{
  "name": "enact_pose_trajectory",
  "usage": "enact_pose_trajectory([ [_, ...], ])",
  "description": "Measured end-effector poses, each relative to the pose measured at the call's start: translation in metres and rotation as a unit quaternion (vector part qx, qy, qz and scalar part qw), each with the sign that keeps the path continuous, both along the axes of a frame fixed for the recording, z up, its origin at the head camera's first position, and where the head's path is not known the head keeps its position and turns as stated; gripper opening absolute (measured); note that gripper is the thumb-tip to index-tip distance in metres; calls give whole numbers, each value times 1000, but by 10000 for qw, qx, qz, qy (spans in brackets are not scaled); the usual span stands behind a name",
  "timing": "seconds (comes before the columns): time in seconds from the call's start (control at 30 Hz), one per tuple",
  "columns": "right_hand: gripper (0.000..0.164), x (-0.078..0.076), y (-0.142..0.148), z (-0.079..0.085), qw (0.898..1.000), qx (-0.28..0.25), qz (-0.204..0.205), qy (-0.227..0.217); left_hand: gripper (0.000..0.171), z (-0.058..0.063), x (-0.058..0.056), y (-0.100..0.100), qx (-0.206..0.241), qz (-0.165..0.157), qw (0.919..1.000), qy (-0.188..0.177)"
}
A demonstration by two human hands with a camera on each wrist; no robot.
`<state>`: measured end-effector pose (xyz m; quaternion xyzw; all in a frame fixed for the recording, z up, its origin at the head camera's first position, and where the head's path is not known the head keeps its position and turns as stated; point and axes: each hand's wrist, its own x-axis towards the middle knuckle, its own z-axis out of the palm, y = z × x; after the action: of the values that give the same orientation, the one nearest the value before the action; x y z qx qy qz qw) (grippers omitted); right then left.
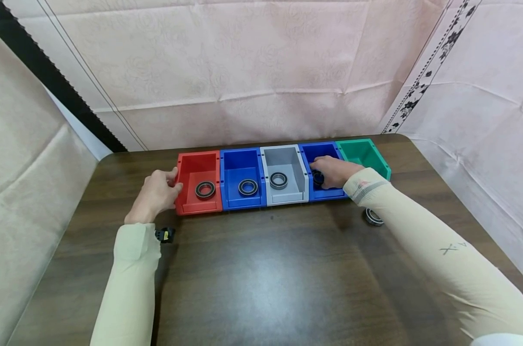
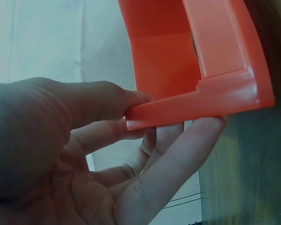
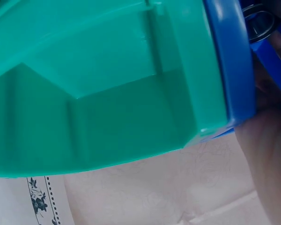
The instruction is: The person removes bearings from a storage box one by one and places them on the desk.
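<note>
My left hand (image 1: 155, 194) grips the left wall of a red bin (image 1: 196, 166), thumb over the rim and fingers along the outside. A ball bearing (image 1: 205, 197) lies in that bin. My right hand (image 1: 336, 172) reaches down into the second blue bin (image 1: 328, 196) and holds a dark ball bearing (image 1: 318, 179) near its left wall. In the right wrist view only part of this bearing (image 3: 253, 36) and a few fingers show at the right edge. Another bearing (image 1: 373, 219) lies on the table, partly under the right forearm.
The bins stand in a joined row. The first blue bin (image 1: 239, 163) and the grey bin (image 1: 283, 156) hold one bearing each. At the right end is a green bin (image 1: 365, 151). A cloth curtain (image 1: 244, 72) hangs behind the wooden table (image 1: 261, 269).
</note>
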<state>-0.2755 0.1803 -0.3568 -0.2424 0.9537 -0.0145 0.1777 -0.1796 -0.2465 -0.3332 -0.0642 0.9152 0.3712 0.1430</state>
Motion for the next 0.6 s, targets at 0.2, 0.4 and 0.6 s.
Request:
enact_pose_trajectory([
  [0.2, 63, 0, 0, -1, 10000, 60, 63, 22, 64, 0, 0, 0, -19, 11, 10000, -38],
  [0.4, 62, -1, 2, -2, 9998, 86, 159, 34, 64, -1, 0, 0, 14, -12, 10000, -55],
  [0.6, 60, -1, 2, 0, 9997, 106, 226, 74, 63, 0, 0, -1, 19, -28, 10000, -25],
])
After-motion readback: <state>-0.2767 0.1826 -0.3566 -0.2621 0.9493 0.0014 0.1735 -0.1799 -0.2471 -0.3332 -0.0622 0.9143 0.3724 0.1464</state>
